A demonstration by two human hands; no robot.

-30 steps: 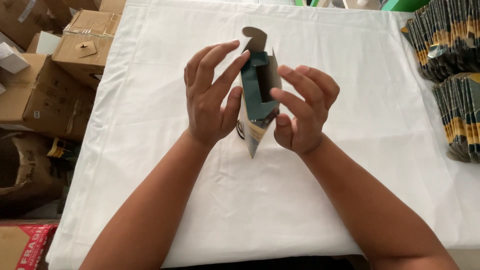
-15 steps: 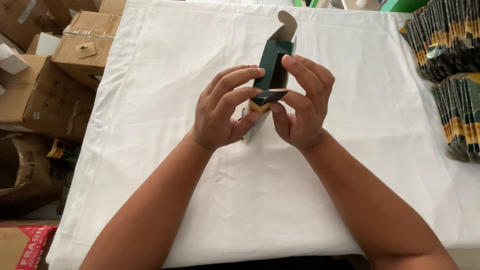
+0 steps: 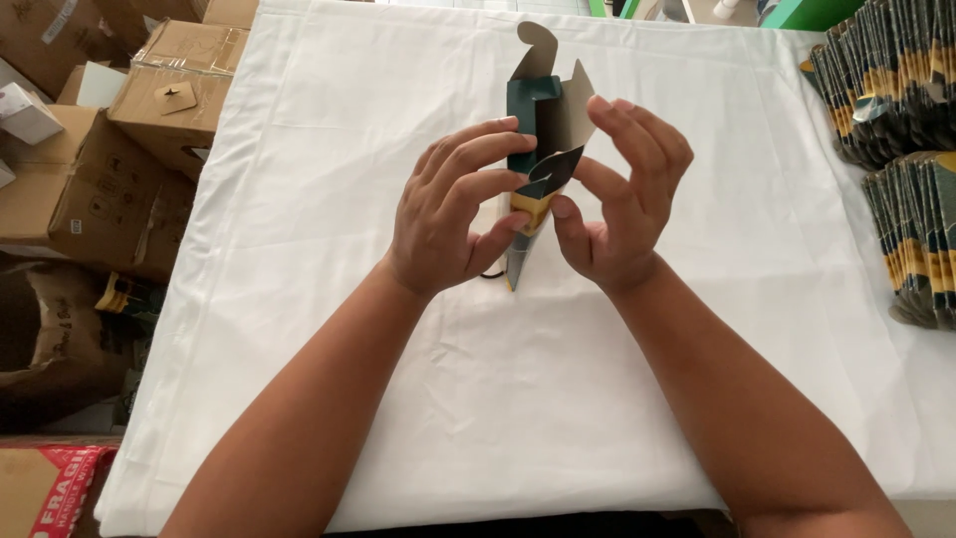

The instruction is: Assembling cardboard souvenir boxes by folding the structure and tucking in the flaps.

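Above the middle of the desk, which is covered by a white cloth, the head view shows both hands raised around a small dark green carton with a grey-brown inside. The left hand grips the carton's left side, fingers curled over it and thumb pressed at its yellow-banded lower end. The right hand has its fingers loosely spread and arched, with the thumb and a fingertip touching a dark curved flap at the carton's near end. The carton's far flaps stand open, pointing away. At the desk's right edge lie stacks of flat folded cartons. Left of the desk, brown cardboard boxes sit on the floor.
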